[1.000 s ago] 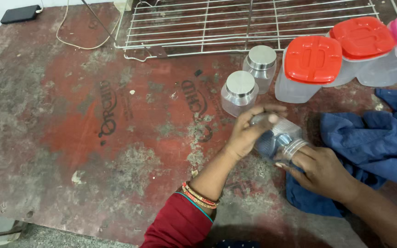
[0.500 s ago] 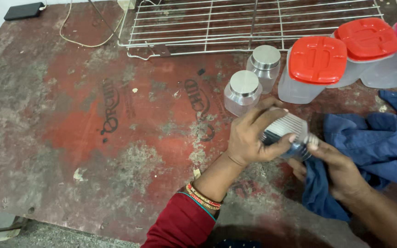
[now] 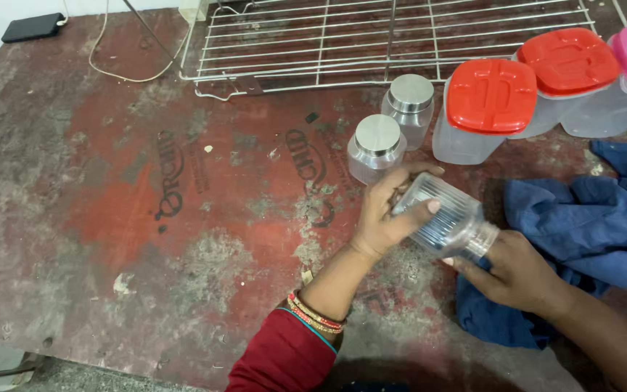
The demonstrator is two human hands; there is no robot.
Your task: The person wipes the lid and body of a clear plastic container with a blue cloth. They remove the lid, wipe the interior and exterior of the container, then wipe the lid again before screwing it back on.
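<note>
Ribbed jar (image 3: 444,218) tilted, mouth pointing lower right

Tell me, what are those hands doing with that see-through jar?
A person is holding a clear ribbed jar on its side above a worn red table. The left hand grips the jar's bottom end and the right hand is at its open neck, with a blue cloth lying under and beside that hand. Two small jars with silver lids stand just behind, next to bigger tubs with red lids and a wire rack.
</note>
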